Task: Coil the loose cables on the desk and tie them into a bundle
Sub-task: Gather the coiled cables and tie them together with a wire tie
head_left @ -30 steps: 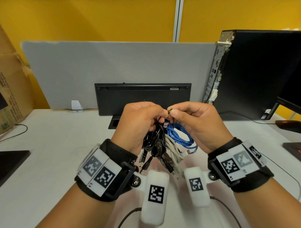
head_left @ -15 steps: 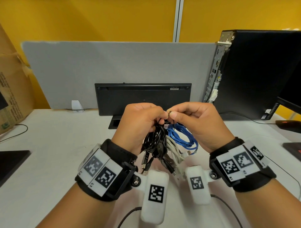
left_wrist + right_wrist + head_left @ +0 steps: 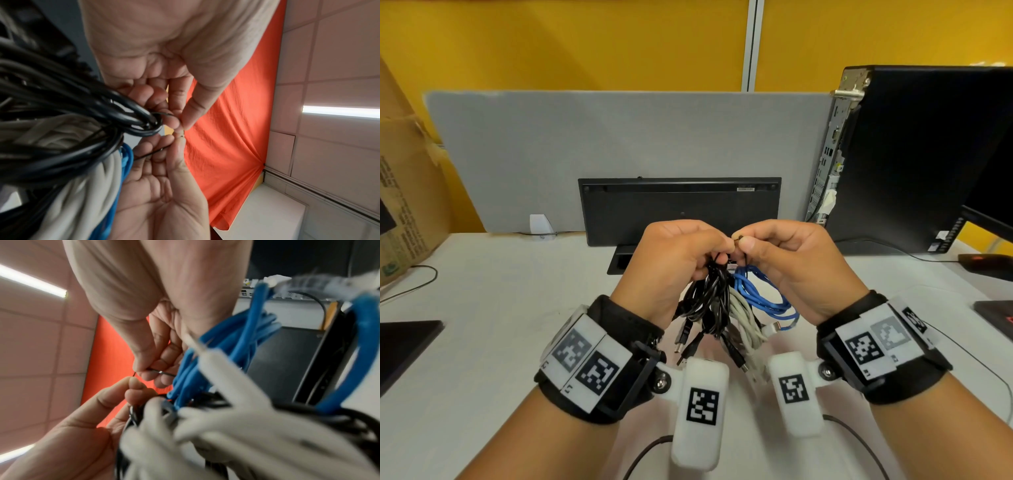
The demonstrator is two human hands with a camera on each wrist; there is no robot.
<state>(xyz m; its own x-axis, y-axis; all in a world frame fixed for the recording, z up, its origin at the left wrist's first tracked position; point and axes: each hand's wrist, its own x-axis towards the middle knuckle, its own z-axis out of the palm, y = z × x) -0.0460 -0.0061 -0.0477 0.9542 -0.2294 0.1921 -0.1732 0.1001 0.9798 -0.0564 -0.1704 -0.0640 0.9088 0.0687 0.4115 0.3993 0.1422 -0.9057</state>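
Note:
A bundle of coiled cables (image 3: 726, 301) hangs above the desk, made of black cables (image 3: 705, 294), a white cable (image 3: 743, 315) and a blue cable (image 3: 760, 294). My left hand (image 3: 722, 246) grips the top of the black loops and pinches one end of a thin black wire tie (image 3: 739, 238). The right hand (image 3: 748, 245) pinches the tie's other end, thumb against forefinger. In the left wrist view the tie (image 3: 156, 151) runs around the black cables (image 3: 82, 100). In the right wrist view the right fingers (image 3: 144, 369) hold the tie (image 3: 156, 371) beside the blue cable (image 3: 246, 337).
A black keyboard (image 3: 681, 209) leans on the grey divider (image 3: 619, 137) behind my hands. A PC tower (image 3: 928, 154) stands at the right, with a dark mouse (image 3: 986, 265) near it. A cardboard box (image 3: 404, 205) and a black slab (image 3: 404, 346) are at the left.
Both hands stay at the same spot over the desk. The right wrist has turned slightly, and the fingertips have shifted a little on the tie.

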